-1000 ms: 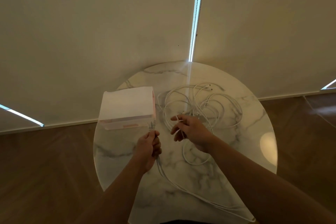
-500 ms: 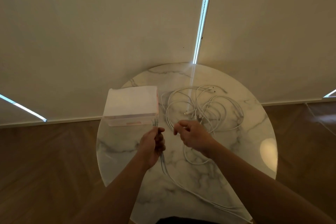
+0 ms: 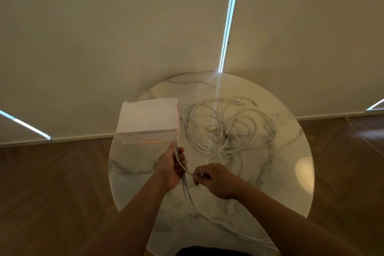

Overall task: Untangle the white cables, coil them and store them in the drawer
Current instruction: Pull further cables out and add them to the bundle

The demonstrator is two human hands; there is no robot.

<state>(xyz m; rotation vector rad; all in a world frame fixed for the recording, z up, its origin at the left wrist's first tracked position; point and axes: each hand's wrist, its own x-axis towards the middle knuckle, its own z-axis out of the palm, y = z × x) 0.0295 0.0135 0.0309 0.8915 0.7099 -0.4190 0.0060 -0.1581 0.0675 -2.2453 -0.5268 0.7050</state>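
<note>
Cables, white and thin, lie mostly in a loose tangle on the right half of the round marble table. Their loops cross one another, and several plugs show near the middle of the heap. Some of them are in our hands. Our left hand has its fingers curled round a bundle of strands held upright. The bundle's tips stand just before the near right corner of the drawer, so hand and bundle sit in front of that end of its face. From under the fist the strands run over the marble toward us and rightward to the near edge. Our right hand, just beside the left, pinches a single strand between thumb and forefinger, and it spans the short gap between the two hands. A loop from the tangle passes behind the right hand. The drawer is a small pale box on the table's left half, touching neither the tangle nor our hands; we cannot tell whether it is open. Around the table lies a brown wooden floor, and beyond it hang cream blinds with a bright slit between them.
</note>
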